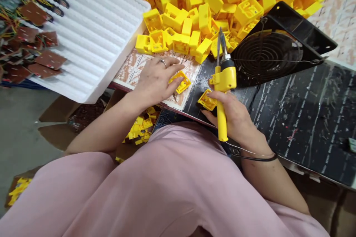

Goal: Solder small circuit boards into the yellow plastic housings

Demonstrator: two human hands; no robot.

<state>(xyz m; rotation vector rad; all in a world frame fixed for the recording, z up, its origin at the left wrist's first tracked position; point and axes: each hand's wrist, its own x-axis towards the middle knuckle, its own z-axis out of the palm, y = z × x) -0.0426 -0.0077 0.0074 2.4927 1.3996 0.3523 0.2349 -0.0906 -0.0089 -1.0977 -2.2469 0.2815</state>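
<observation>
My right hand (235, 113) is wrapped round the handle of a yellow soldering gun (221, 114), its metal tip pointing up and away from me. By that hand's fingertips is a small yellow plastic case (207, 100), open side up; whether the fingers grip it is unclear. My left hand (155, 77), with a ring on one finger, lies over the table. Its thumb and forefinger close on the edges of another yellow case (183, 83), which rests on the patterned board. A wire loops at my right wrist.
A large heap of yellow cases (180, 18) covers the back of the table. A black fan (264, 55) stands at right on the dark tabletop (300, 114). At left a white foam tray (100, 26) bears brown circuit boards (50, 60) and wired parts. Boxes of yellow pieces (141, 127) stand below.
</observation>
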